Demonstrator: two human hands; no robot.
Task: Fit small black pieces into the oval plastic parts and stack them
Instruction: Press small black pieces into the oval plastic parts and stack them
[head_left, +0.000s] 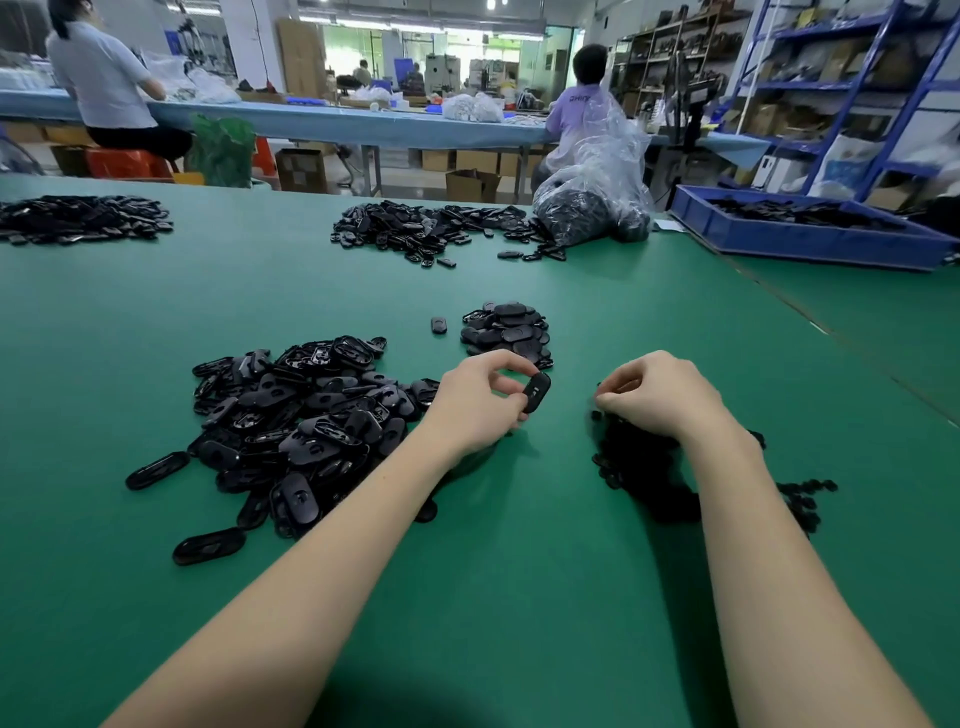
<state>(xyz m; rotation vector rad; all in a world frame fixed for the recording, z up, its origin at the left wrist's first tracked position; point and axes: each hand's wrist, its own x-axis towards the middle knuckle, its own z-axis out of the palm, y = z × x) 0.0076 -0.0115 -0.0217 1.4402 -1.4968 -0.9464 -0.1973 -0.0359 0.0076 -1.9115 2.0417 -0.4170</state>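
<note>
on our left lies a big heap of oval parts (296, 421), not yet filled, we think. our left hand (480, 402) pinches one oval part (536, 392). behind it sits a small stack of done ones (506, 332). our right hand (657, 392) curls over the small black pieces (644, 462); we cannot tell if it holds one. lots left.

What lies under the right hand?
Under the right hand lies a pile of small black pieces on the green table; its pinched fingertips hide whatever they hold.
</note>
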